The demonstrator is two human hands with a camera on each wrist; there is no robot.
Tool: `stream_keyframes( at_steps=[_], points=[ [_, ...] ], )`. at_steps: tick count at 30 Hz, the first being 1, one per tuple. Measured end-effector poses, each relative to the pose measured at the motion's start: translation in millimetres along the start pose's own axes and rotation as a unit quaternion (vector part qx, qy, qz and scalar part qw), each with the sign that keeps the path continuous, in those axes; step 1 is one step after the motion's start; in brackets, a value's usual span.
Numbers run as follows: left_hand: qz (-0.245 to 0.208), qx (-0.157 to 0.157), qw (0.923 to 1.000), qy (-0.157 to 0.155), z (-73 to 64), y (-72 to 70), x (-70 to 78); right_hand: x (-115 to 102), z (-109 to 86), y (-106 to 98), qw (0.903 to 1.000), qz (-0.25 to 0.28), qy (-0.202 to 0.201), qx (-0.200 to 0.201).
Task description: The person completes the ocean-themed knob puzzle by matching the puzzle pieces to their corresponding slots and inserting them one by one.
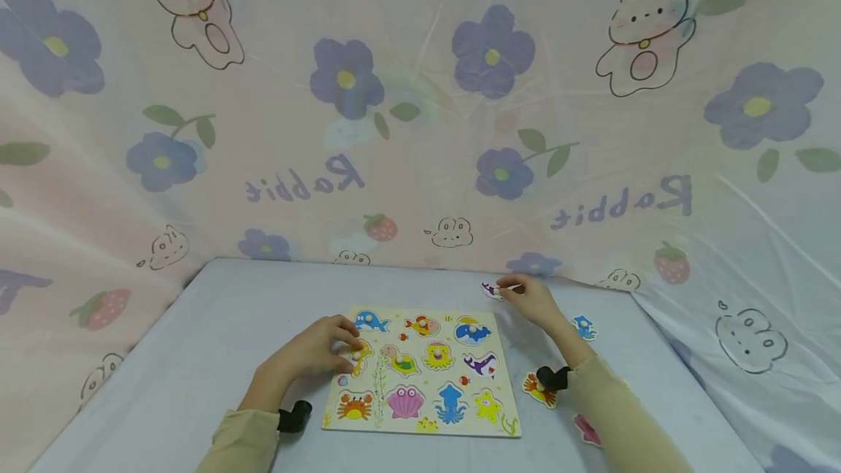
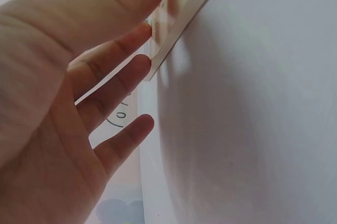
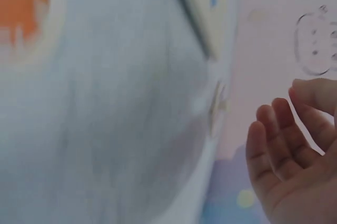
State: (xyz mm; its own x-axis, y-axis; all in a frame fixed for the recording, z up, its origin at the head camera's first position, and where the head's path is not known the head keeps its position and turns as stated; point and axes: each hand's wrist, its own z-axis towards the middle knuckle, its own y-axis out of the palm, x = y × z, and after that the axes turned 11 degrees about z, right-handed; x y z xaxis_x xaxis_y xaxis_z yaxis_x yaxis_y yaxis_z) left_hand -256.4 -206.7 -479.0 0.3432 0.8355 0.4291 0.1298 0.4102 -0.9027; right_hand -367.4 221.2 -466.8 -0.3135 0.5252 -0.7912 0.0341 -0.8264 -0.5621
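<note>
A puzzle board (image 1: 388, 425) printed with sea animals lies on the table. My left hand (image 1: 318, 347) is at its left edge, fingers extended and touching it beside a yellow piece (image 1: 363, 350). In the left wrist view the thumb (image 2: 116, 5) reaches over the board (image 2: 184, 16), and the little finger stands apart from it. At the back, my right hand (image 1: 531, 299) is beside a loose purple-and-white whale piece (image 1: 489, 290). In the right wrist view the hand (image 3: 295, 155) appears apart from that piece (image 3: 215, 110), fingers loosely bent with nothing visible between them.
Loose pieces lie to the board's right: a blue squid (image 1: 583, 327), an orange crab (image 1: 540, 390) and a pink piece (image 1: 588, 430) partly under the right sleeve. Knobbed pieces such as the octopus (image 1: 438, 355) sit in the board. A printed cloth (image 1: 420, 130) hangs behind the table.
</note>
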Motion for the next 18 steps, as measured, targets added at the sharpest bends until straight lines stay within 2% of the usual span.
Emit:
stream_keyframes(
  at_steps=[7, 18],
  points=[
    [0.010, 0.006, 0.9996, 0.024, -1.0, 0.6, -2.9, 19, 18.0, -5, 0.9993, -0.011, 0.026, -0.024],
    [0.005, 0.006, 0.9997, 0.023, -0.1, 0.5, -2.9, 41, 38.1, 3, 0.9964, -0.030, 0.049, -0.062]
  ],
)
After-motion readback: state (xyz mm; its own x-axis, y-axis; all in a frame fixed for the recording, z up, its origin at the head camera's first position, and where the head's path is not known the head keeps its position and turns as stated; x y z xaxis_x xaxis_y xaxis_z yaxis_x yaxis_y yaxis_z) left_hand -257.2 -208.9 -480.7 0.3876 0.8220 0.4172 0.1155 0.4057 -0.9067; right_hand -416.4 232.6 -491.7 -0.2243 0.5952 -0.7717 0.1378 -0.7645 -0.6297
